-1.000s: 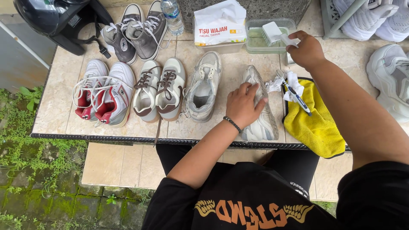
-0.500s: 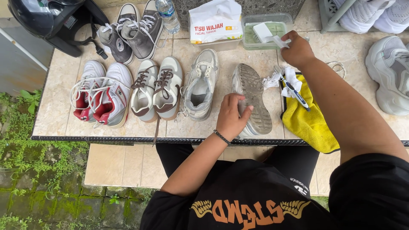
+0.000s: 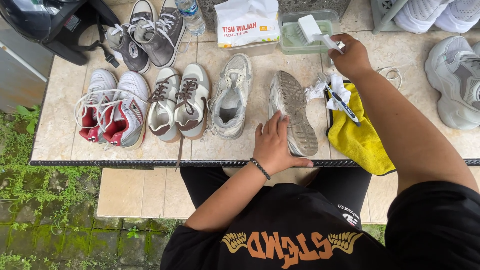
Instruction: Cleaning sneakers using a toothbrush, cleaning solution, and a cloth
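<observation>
A dirty white sneaker point(image 3: 295, 107) lies on its side on the tiled table point(image 3: 65, 142), its grey sole facing up. My left hand point(image 3: 274, 145) grips its heel end near the table's front edge. My right hand point(image 3: 351, 56) holds a white scrub brush point(image 3: 311, 27) over a clear tub of greenish water point(image 3: 292, 40) at the back. The matching sneaker point(image 3: 231, 97) stands upright just left of the tipped one.
A yellow cloth point(image 3: 360, 140) with a small tube and crumpled tissue lies at the right. A tissue pack point(image 3: 247, 22), water bottle point(image 3: 189, 12), grey sneakers point(image 3: 150, 30), red-and-white pair point(image 3: 112, 107), brown-laced pair point(image 3: 177, 100), black helmet point(image 3: 35, 20), white shoe point(image 3: 455, 75).
My left hand has turned the sneaker from upright onto its side, sole up, and slid down to its heel. My right hand has lifted the brush at the tub.
</observation>
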